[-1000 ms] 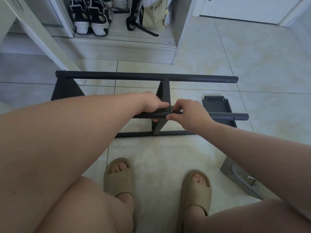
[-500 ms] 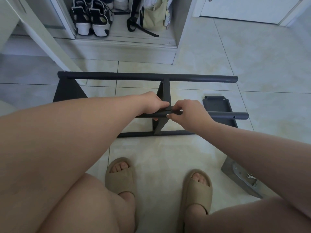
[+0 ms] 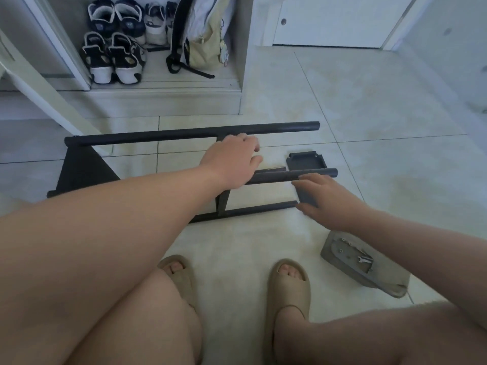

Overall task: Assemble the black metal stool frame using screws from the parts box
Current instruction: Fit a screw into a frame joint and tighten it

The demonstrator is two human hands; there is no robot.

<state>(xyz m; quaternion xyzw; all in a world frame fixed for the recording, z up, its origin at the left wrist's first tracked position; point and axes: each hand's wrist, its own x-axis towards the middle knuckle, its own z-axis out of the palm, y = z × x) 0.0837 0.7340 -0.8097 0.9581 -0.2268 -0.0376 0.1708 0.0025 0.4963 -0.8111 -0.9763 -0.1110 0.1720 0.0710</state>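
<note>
Your pale tiled floor point(image 3: 369, 101) carries the black stool frame point(image 3: 184, 133) lying flat, a black bracket plate point(image 3: 305, 162) under its middle bar, and the grey parts box point(image 3: 328, 250) near your right sandal point(image 3: 287, 291).

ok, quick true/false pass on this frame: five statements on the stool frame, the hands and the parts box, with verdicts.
1. The stool frame stands upright on its legs. False: it lies on its side on the tiled floor.
2. A small wrench lies in the parts box. True.
3. The left hand grips a screwdriver. False: it holds no tool, and its fingers are relaxed over the frame.
4. The parts box sits on the floor on the person's right side. True.
5. The person is barefoot. False: both feet wear tan sandals.
</note>
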